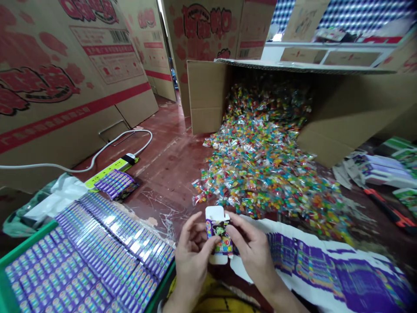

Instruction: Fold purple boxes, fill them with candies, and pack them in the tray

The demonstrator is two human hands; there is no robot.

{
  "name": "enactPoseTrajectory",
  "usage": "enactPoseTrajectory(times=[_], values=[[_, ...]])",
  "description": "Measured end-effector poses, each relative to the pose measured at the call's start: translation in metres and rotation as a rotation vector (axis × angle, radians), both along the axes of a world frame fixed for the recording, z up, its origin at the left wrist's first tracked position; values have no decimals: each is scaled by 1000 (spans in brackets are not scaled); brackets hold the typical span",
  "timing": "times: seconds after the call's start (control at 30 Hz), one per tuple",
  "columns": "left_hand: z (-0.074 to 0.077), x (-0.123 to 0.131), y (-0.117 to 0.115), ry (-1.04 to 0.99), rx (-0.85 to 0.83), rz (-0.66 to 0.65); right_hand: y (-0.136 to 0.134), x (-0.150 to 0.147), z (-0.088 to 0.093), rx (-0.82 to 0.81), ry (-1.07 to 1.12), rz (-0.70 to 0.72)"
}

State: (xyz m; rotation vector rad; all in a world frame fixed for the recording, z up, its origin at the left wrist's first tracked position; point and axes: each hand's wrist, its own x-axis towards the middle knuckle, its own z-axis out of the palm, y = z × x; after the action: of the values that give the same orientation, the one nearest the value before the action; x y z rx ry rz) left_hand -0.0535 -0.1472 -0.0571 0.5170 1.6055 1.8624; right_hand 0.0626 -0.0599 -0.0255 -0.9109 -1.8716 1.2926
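Between my two hands is a small purple candy box (221, 237) with a cartoon print, its white end flaps sticking out at top and bottom. My left hand (194, 245) grips its left side, the thumb across the front. From the right, my right hand (249, 241) pinches the other edge with thumb and fingers. A long row of flattened purple boxes (312, 265) lies to the right of my hands. Beyond them, small clear packets of colourful candy (257, 161) spill out of a tipped cardboard carton (208, 95). At left, a green tray (29, 243) holds many closed purple boxes (107, 243).
A yellow-green power strip (112, 169) with a white cable (94, 158) lies behind the tray, beside a small stack of purple boxes (116, 184). Large printed cartons (65, 74) stand at the back left. Red-and-black scissors (389, 211) lie at the right.
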Motion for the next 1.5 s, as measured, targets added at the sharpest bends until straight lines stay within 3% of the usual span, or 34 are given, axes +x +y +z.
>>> enactPoseTrajectory(times=[0.13,0.33,0.43,0.67,0.83,0.97,1.2,1.37,1.5], values=[[2,-1,-6,44,-64,-159,2,-1,-8,-6,99,-45],[13,-12,-12,133,-87,-402,2,0,-18,170,54,-96],[15,-14,-15,163,-112,-392,3,0,-13,218,44,-75],[19,-17,-13,-64,-15,-482,6,3,0,216,21,81],[22,-14,-10,-198,51,-405,10,0,-5,26,178,64],[30,-11,-11,-201,78,-348,18,-3,5,-3,212,222],[39,-10,-14,-104,17,-323,33,-6,27,-390,-20,303],[40,-15,-15,-48,-17,-386,44,-7,28,-341,-92,354],[38,-19,-17,-36,-49,-452,39,-4,31,-52,-129,334]])
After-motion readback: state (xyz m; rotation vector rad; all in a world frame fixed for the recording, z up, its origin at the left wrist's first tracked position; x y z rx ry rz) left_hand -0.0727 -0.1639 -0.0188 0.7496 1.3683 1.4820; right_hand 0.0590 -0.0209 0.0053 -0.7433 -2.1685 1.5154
